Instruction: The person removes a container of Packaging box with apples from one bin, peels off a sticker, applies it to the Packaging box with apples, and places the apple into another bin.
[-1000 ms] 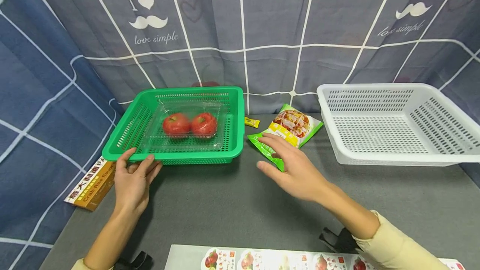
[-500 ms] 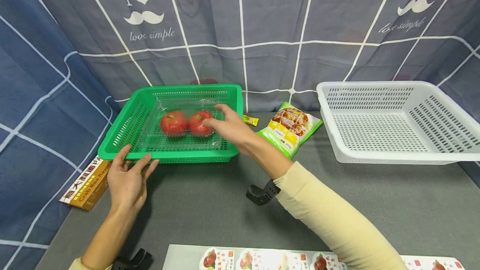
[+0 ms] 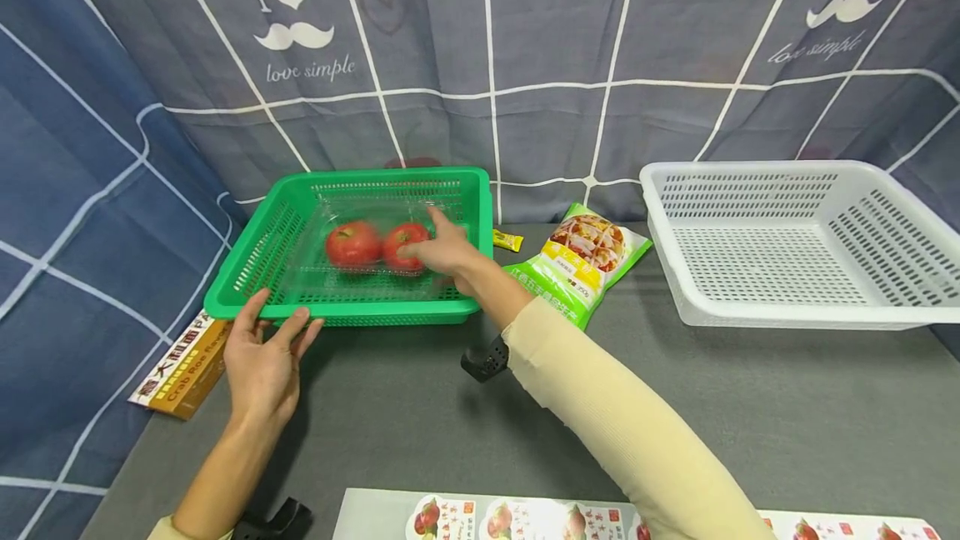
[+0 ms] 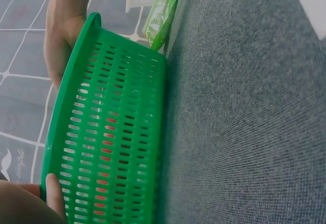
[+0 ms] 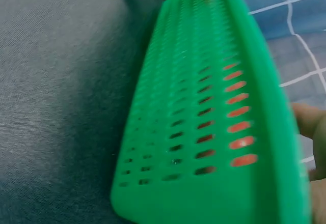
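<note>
A green plastic basket (image 3: 345, 311) sits on the left of the table. In it lies a clear plastic box (image 3: 322, 277) with two red apples (image 3: 352, 246). My left hand (image 3: 258, 365) holds the basket's front rim near its left corner; the left wrist view shows a finger on the outer wall. My right hand (image 3: 446, 252) reaches over the basket's right rim to the right end of the box, forefinger and thumb spread by the right apple (image 3: 406, 247). Its other fingers are hidden, and contact with the box is unclear.
A green and white food bag (image 3: 581, 261) and a small yellow packet (image 3: 507, 240) lie right of the basket. An open white basket (image 3: 765, 265) stands farther right. A brown box (image 3: 183, 373) lies at left, and a strip of apple labels (image 3: 517, 515) along the front.
My right hand has come left from above the food bag, over the basket's right side to the clear box. My left hand stays on the front rim.
</note>
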A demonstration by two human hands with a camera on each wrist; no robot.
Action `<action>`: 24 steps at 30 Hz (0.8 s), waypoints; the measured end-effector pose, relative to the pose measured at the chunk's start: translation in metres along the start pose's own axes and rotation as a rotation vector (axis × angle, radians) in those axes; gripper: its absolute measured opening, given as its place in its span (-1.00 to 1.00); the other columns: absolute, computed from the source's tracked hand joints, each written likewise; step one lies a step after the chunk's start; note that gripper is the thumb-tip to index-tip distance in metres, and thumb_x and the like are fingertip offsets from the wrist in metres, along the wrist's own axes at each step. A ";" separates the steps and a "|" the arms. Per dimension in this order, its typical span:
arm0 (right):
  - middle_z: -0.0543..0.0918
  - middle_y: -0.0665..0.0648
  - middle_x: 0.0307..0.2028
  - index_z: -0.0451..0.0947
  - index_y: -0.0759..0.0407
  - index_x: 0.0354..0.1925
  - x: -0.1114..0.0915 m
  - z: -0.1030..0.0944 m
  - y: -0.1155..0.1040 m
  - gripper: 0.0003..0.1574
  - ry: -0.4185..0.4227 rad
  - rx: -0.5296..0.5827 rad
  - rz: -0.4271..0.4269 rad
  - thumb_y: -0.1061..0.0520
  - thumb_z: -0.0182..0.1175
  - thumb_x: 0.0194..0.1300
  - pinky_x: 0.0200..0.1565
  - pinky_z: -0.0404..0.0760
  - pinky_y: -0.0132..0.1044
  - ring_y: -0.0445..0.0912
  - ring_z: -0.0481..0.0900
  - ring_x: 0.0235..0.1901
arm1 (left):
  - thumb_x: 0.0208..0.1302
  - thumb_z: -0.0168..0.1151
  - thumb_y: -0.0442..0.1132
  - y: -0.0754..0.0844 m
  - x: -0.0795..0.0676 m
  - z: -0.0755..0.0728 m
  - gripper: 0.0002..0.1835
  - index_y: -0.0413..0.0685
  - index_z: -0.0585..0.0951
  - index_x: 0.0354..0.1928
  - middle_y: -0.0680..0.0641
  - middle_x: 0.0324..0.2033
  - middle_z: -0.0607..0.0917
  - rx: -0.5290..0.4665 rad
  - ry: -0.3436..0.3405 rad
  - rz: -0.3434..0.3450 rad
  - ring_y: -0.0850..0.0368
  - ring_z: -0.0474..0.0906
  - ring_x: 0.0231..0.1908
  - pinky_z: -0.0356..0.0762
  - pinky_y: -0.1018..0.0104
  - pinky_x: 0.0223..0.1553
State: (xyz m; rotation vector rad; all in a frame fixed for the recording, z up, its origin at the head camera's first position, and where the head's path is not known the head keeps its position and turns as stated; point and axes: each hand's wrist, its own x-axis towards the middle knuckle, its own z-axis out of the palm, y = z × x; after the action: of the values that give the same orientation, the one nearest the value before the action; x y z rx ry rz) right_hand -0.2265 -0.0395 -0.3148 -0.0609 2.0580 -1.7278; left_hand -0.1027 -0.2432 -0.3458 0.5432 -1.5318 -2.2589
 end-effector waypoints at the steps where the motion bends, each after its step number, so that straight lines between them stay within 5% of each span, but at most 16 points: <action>1: -0.19 0.23 0.53 -0.11 -0.20 0.57 0.000 0.001 0.001 0.06 -0.013 -0.030 0.001 0.07 0.28 0.34 -0.13 0.62 0.11 0.28 0.33 0.24 | 0.31 0.12 -0.59 0.000 0.000 0.000 -0.22 -0.06 0.13 0.51 0.01 -0.02 0.15 0.003 0.000 -0.002 0.11 0.49 -0.12 0.59 0.32 -0.08; 5: -0.16 0.26 0.52 -0.06 -0.19 0.57 0.001 0.004 0.006 0.05 0.010 -0.140 -0.014 0.04 0.30 0.33 -0.09 0.58 -0.06 0.19 0.25 0.30 | 0.32 0.13 -0.56 -0.001 -0.002 0.000 -0.21 0.02 0.14 0.52 0.02 0.01 0.12 0.013 -0.015 -0.015 0.12 0.53 -0.13 0.57 0.34 -0.04; 8: -0.11 0.21 0.53 -0.06 -0.19 0.57 0.002 0.004 0.007 0.07 0.022 -0.105 -0.021 0.08 0.32 0.31 -0.06 0.57 -0.04 0.13 0.15 0.38 | 0.31 0.15 -0.56 -0.001 -0.001 0.001 -0.20 0.03 0.14 0.52 0.01 0.03 0.10 0.008 -0.026 -0.017 0.13 0.54 -0.13 0.56 0.35 -0.03; 15: -0.02 0.17 0.52 -0.10 -0.17 0.57 0.006 0.004 0.007 0.11 -0.068 0.065 0.006 0.22 0.30 0.31 -0.35 0.68 -0.02 0.21 0.59 0.01 | 0.29 0.14 -0.60 -0.002 -0.001 0.001 -0.20 -0.04 0.15 0.51 -0.07 -0.04 0.22 -0.028 0.005 -0.005 0.13 0.56 -0.18 0.58 0.34 -0.06; 24: 0.03 0.13 0.50 0.01 -0.24 0.55 0.009 0.005 0.009 0.04 -0.050 0.114 0.025 0.28 0.26 0.31 -0.36 0.69 -0.03 0.15 0.48 0.15 | 0.24 0.19 -0.61 -0.002 0.000 0.000 -0.16 -0.03 0.16 0.51 -0.04 -0.03 0.17 -0.030 0.015 -0.002 0.16 0.55 -0.20 0.58 0.35 -0.07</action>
State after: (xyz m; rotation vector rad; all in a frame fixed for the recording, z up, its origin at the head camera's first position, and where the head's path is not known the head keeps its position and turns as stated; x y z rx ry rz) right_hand -0.2305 -0.0452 -0.3264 -0.0428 1.9136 -1.8064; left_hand -0.1027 -0.2423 -0.3477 0.5526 -1.4887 -2.2698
